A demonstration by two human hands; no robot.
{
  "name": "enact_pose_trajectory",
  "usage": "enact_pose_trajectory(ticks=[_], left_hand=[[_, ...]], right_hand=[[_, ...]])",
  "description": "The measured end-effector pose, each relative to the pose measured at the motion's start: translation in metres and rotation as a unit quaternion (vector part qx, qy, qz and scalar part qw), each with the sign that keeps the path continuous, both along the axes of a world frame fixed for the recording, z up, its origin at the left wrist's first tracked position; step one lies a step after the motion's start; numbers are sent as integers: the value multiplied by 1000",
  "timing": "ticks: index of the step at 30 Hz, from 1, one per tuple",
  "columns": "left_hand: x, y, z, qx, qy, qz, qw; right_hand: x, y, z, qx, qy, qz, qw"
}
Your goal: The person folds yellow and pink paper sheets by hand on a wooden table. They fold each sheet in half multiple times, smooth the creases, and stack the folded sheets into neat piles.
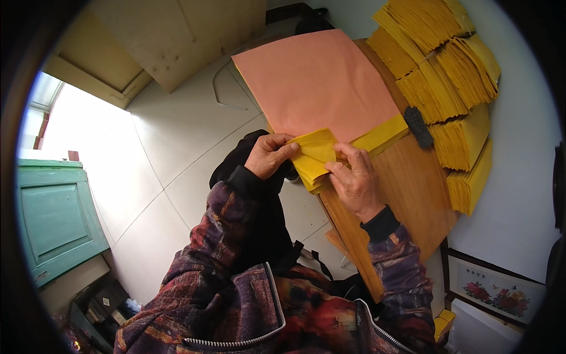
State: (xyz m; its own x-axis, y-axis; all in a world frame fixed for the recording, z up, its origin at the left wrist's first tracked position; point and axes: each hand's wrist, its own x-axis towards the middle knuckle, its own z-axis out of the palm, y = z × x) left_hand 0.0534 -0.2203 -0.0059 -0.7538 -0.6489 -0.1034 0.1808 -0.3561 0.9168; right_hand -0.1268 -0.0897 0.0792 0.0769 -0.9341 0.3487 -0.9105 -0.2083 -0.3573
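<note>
Between my two hands is a folded piece of yellow paper [315,152], held over the near left edge of the wooden table. My left hand [270,154] pinches its upper left side between thumb and fingers. At its right side, my right hand [354,177] closes thumb and fingertips on the paper's edge. Layers show along the lower fold. Just beyond lies a large pink sheet [318,82] on the table. A yellow paper strip or stack [382,134] shows along the sheet's near right edge, partly hidden behind my right fingers.
Stacks of folded yellow paper [442,82] line the wooden table's [407,183] right side by the wall. A dark grey object [418,127] sits beside them. At left stands a green cabinet door [62,212]; a framed flower picture [492,286] leans at lower right.
</note>
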Motion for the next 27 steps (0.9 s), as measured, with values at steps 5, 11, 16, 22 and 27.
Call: enact_pose_trajectory(ticks=[5,11,16,22,27], left_hand=[[1,1,3,14,4,-2,1000],[5,-4,11,49,39,-31,998],[9,-7,14,73,40,-56,995],[5,-4,7,53,21,-36,998],[0,-1,2,9,3,-5,1000]], right_hand=[[1,-4,1,56,-72,-8,996],[-5,-10,2,124,-185,-12,975],[-9,-13,0,134,-224,-1,965],[-9,-12,-1,142,-208,-1,968],[-1,-7,1,67,-139,-39,987]])
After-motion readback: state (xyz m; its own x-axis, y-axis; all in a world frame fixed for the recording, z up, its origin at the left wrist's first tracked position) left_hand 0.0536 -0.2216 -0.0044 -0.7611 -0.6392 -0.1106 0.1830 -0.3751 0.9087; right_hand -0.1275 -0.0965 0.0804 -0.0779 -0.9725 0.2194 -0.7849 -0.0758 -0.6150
